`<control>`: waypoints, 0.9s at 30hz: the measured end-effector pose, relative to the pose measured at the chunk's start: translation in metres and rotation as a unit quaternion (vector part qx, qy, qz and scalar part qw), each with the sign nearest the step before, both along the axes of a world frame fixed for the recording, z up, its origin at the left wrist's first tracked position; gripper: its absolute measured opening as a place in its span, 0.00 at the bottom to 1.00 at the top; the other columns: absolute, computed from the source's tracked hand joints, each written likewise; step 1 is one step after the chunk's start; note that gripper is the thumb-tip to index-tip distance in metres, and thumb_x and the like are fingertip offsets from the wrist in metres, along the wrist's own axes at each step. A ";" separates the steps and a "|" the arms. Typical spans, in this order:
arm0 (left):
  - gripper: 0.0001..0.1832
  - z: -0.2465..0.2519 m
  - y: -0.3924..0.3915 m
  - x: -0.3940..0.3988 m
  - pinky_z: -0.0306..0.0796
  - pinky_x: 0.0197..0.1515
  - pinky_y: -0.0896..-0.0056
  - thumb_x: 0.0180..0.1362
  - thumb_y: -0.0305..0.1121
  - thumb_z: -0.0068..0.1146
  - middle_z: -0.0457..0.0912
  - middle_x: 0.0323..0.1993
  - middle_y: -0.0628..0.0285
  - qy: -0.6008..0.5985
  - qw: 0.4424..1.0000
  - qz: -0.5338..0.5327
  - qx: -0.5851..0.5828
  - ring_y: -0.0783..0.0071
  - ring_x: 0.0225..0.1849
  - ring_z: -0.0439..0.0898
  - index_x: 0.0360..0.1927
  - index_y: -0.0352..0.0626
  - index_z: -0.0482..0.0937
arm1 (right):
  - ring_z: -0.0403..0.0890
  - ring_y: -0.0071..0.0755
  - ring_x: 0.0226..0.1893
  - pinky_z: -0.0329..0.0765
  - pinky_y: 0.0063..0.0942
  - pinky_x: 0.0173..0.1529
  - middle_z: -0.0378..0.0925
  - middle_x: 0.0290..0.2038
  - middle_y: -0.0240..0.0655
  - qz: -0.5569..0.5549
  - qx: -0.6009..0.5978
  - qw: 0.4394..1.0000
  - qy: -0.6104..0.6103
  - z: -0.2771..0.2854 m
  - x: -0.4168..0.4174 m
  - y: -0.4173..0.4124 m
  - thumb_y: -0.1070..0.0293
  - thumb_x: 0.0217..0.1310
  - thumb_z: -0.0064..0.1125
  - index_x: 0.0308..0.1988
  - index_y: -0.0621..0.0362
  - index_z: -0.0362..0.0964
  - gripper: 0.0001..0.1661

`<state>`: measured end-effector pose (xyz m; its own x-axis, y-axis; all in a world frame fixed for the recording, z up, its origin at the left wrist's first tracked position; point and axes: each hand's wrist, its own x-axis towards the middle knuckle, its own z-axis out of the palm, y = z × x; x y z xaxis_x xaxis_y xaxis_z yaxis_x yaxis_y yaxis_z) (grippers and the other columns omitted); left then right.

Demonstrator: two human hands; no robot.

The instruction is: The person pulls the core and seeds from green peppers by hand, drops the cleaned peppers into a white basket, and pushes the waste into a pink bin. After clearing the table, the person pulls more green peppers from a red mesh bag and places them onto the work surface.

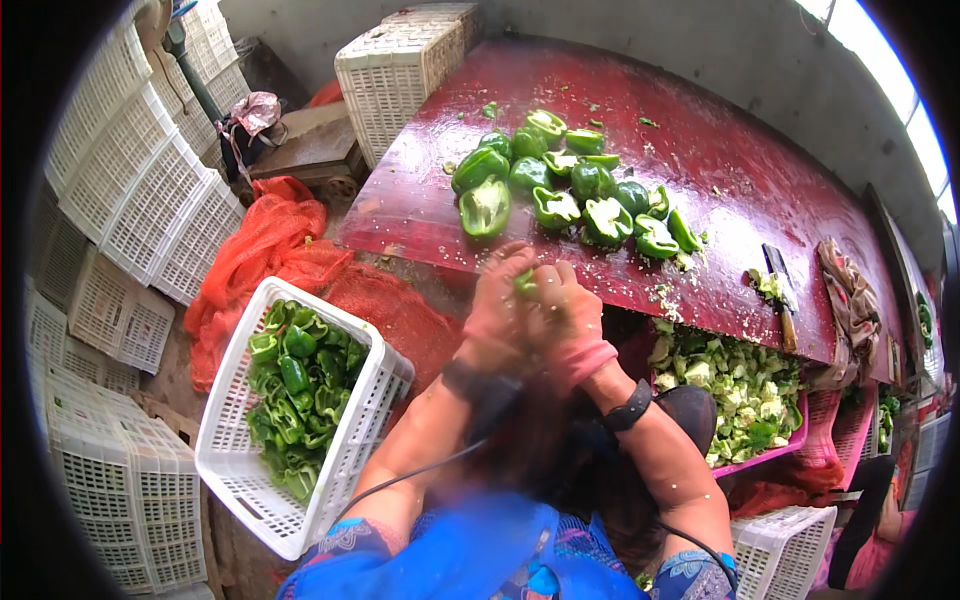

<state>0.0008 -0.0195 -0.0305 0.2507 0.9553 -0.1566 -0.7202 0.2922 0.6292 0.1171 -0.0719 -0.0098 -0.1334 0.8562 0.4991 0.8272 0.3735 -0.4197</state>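
Note:
Both hands wear thin pinkish work gloves and meet at the table's near edge. My left hand (496, 307) and my right hand (568, 313) close together around a piece of green bell pepper (526, 282), mostly covered by the fingers and blurred. Just beyond them, several halved and cut green bell peppers (555, 208) are heaped on the red tabletop (420, 225), some with their pale cores and seeds showing. To the left, a white plastic crate (384, 375) holds green pepper pieces (304, 382).
Below the table's edge, a pink crate (761, 461) holds pepper cores and seeds (739, 401). A knife (784, 296) and a crumpled cloth (851, 300) lie at right. Red mesh sacking (262, 247) and stacked white crates (127, 480) stand left. Another person's arm (891, 510) shows at lower right.

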 end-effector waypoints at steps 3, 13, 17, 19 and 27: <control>0.12 -0.009 -0.006 0.006 0.81 0.51 0.60 0.69 0.30 0.61 0.81 0.40 0.62 -0.083 0.993 0.080 -0.019 0.64 0.41 0.83 0.53 0.46 0.74 | 0.84 0.52 0.29 0.81 0.44 0.29 0.76 0.43 0.48 -0.143 0.044 0.982 -0.114 0.010 0.016 0.011 0.72 0.58 0.62 0.40 0.57 0.73 0.09; 0.16 -0.021 -0.001 -0.056 0.80 0.53 0.46 0.73 0.44 0.53 0.86 0.39 0.55 -0.275 0.961 0.033 0.022 0.54 0.45 0.85 0.48 0.42 0.81 | 0.84 0.57 0.47 0.82 0.47 0.47 0.77 0.53 0.47 -0.227 -0.044 0.966 -0.116 0.009 0.049 0.028 0.75 0.59 0.61 0.60 0.52 0.71 0.28; 0.07 -0.009 0.000 0.057 0.77 0.46 0.67 0.68 0.28 0.53 0.82 0.41 0.54 0.462 0.686 0.331 0.454 0.66 0.47 0.82 0.45 0.40 0.80 | 0.82 0.46 0.50 0.79 0.35 0.55 0.80 0.51 0.45 0.069 -0.033 0.977 0.201 -0.078 0.088 0.054 0.68 0.68 0.60 0.60 0.59 0.72 0.22; 0.09 -0.002 -0.026 0.009 0.76 0.46 0.62 0.64 0.24 0.58 0.80 0.41 0.54 0.362 0.819 0.263 0.358 0.61 0.43 0.80 0.47 0.41 0.80 | 0.83 0.53 0.53 0.81 0.39 0.55 0.81 0.54 0.47 0.052 -0.106 0.992 -0.044 -0.020 0.051 0.023 0.71 0.59 0.66 0.61 0.60 0.72 0.29; 0.10 0.029 -0.058 -0.172 0.74 0.51 0.51 0.64 0.37 0.61 0.80 0.43 0.52 0.839 0.350 0.347 0.231 0.51 0.46 0.79 0.38 0.40 0.83 | 0.82 0.58 0.47 0.82 0.46 0.51 0.80 0.47 0.48 -0.076 -0.020 0.989 -0.124 0.008 0.075 0.025 0.74 0.57 0.64 0.51 0.60 0.76 0.21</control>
<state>-0.1713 -0.0779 -0.0018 -0.1418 0.7159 0.6836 0.9795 0.0019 0.2012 0.1919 -0.0473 -0.0022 -0.1151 0.8941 0.4329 0.9519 0.2238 -0.2091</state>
